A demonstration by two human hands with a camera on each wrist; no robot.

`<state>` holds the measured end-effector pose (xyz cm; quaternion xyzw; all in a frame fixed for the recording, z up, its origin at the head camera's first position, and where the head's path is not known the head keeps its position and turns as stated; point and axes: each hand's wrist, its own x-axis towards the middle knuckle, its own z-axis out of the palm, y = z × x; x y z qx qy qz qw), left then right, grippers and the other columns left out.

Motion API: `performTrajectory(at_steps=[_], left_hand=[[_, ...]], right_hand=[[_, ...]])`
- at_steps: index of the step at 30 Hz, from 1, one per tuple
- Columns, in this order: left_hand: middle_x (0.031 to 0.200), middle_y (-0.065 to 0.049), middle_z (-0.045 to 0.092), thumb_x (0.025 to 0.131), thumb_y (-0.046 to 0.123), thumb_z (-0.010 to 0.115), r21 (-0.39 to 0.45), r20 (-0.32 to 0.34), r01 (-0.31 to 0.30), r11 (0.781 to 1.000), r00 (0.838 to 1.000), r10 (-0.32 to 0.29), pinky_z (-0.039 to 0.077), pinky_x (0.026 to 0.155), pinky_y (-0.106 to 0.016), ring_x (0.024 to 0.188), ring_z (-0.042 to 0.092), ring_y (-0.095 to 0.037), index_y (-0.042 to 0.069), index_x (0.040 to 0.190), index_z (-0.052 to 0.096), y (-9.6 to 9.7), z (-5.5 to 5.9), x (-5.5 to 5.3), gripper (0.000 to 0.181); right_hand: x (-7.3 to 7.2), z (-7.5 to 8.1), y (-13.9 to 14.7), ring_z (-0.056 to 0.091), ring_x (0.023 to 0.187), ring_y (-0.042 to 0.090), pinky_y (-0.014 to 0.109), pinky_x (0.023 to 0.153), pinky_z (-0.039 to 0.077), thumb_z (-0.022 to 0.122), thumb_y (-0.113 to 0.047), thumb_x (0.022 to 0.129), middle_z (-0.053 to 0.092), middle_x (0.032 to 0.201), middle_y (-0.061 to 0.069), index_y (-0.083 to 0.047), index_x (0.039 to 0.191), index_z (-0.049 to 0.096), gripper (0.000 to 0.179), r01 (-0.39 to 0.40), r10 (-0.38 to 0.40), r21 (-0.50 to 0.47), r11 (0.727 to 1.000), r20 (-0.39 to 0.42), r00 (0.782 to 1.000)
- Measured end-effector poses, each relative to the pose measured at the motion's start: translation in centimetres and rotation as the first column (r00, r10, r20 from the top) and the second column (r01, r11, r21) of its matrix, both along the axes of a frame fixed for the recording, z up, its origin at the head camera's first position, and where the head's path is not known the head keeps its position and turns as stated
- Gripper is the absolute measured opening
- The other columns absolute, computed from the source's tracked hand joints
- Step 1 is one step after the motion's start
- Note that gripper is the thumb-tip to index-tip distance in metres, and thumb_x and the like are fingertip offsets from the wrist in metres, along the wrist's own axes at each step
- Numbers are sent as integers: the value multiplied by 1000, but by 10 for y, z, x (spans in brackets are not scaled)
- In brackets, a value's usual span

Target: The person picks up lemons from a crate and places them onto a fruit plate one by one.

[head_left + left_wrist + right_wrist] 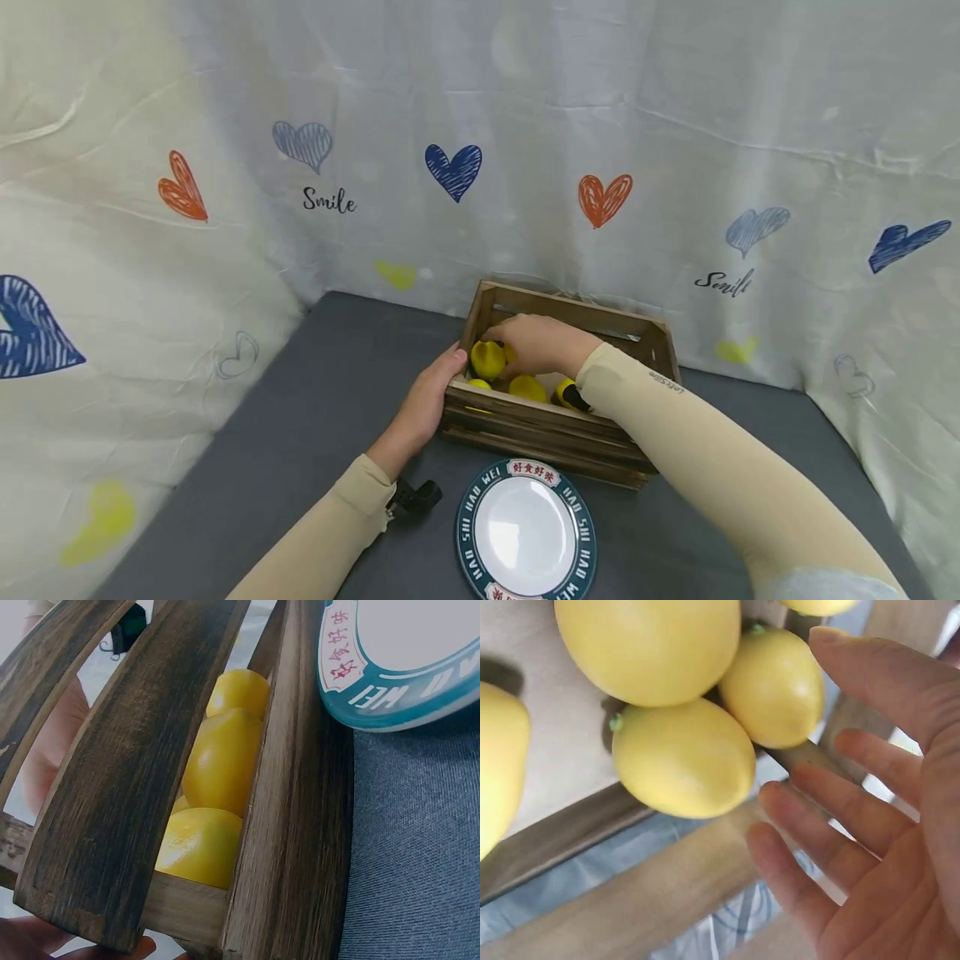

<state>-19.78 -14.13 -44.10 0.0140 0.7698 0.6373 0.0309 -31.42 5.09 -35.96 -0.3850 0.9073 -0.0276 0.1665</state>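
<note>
A slatted wooden crate [540,429] holds several yellow lemons [487,360]. My left hand [423,404] grips the crate's left end, its thumb over the top edge and fingertips below the slats in the left wrist view. Over the back wall reaches nothing of my right hand [551,343]; it is down inside the crate, near the left end. In the right wrist view its fingers [840,791] are spread and slightly bent, beside a lemon [684,759] and a smaller-looking lemon [772,688], with nothing held.
A round plate [525,533] with a green lettered rim lies on the dark grey table [360,358], just in front of the crate. A black device [420,497] sits at my left wrist. Behind the crate hangs a white curtain [517,242] printed with hearts.
</note>
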Motion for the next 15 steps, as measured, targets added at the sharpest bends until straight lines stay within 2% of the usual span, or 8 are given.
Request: performTrajectory(at_steps=[4, 11, 15], left_hand=[[180, -6, 27, 111, 61, 37, 10, -2, 8, 1000, 1000, -8, 11, 137, -61, 169, 20, -30, 14, 173, 29, -2, -2, -1, 78], [180, -5, 27, 111, 60, 39, 27, -6, 9, 1000, 1000, -9, 12, 137, -60, 169, 20, -29, 15, 173, 29, -3, -1, -1, 77], [180, -6, 27, 111, 60, 39, 30, 2, 5, 1000, 1000, -5, 12, 137, -61, 169, 21, -30, 16, 173, 29, -3, -1, 0, 77]], right_hand=[[-2, -6, -7, 70, 120, 24, 47, 110, 58, 88, -32, 93, 70, 141, 4, -19, 153, 63, 66, -31, 31, 10, 999, 7, 999], [-10, -12, -16, 68, 129, 28, 49, 114, 56, 87, -34, 93, 66, 149, 8, -21, 153, 62, 66, -107, 110, 94, 990, -27, 994], [-13, -14, -20, 68, 130, 29, 48, 115, 55, 84, -29, 96, 66, 150, 8, -20, 152, 64, 61, -142, 146, 111, 984, -29, 989]])
